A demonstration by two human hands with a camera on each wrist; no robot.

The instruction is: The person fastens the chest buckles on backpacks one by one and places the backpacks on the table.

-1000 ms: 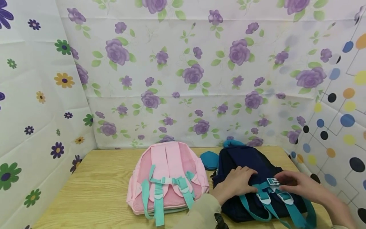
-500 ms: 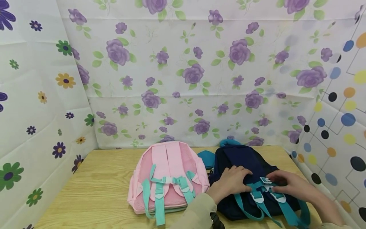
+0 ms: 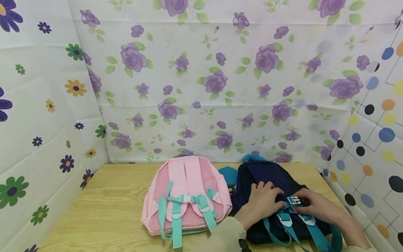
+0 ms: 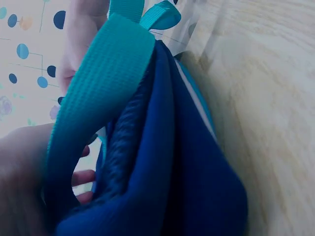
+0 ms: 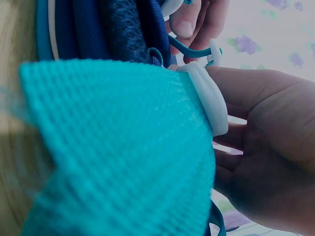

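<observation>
A navy backpack point(image 3: 267, 173) with teal straps lies back panel up at the table's right, in the head view. A white side-release buckle point(image 3: 294, 200) on its teal cross strap point(image 3: 285, 207) sits between both hands, prongs pointing right. The left hand point(image 3: 264, 200) lies over the back panel and pinches the cross strap beside the buckle. From the other side, the right hand point(image 3: 318, 206) grips the buckle end between thumb and forefinger; its fingers hide part of it. In the right wrist view, a teal strap point(image 5: 123, 142) with a white adjuster point(image 5: 204, 96) covers much of the right fingers.
A pink backpack point(image 3: 189, 175) with mint straps stands close to the left of the navy one. A round blue pouch point(image 3: 228, 175) lies between them at the back. The wooden table point(image 3: 110, 206) ends at flower-print curtains point(image 3: 201, 84) behind and dotted cloth at the right.
The navy backpack and both hands have shifted slightly left. The pronged buckle part has turned a little, and the hands have drawn closer together around it.
</observation>
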